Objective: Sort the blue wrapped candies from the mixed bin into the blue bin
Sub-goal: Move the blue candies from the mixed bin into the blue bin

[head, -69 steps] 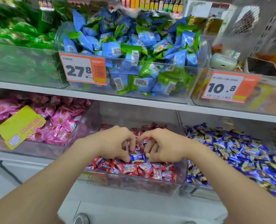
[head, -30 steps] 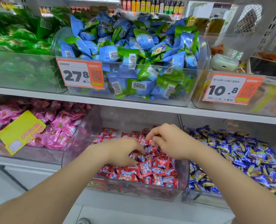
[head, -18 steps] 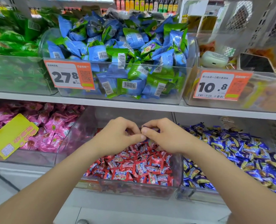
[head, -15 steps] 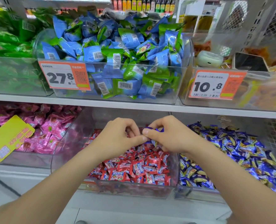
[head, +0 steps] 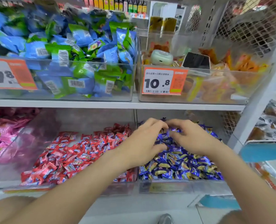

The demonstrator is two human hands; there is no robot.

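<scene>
Blue candies lie just under my left hand and right hand, both curled, though I cannot tell whether they hold any, so I should uncurl them low inside the bin.

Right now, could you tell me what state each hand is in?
Left hand: cannot be told, blurred over blue candies.
Right hand: cannot be told either.

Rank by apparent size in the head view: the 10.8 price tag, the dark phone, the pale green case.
1. 10.8 price tag, largest.
2. dark phone and pale green case look close; the phone is partly hidden, so unranked.
</scene>
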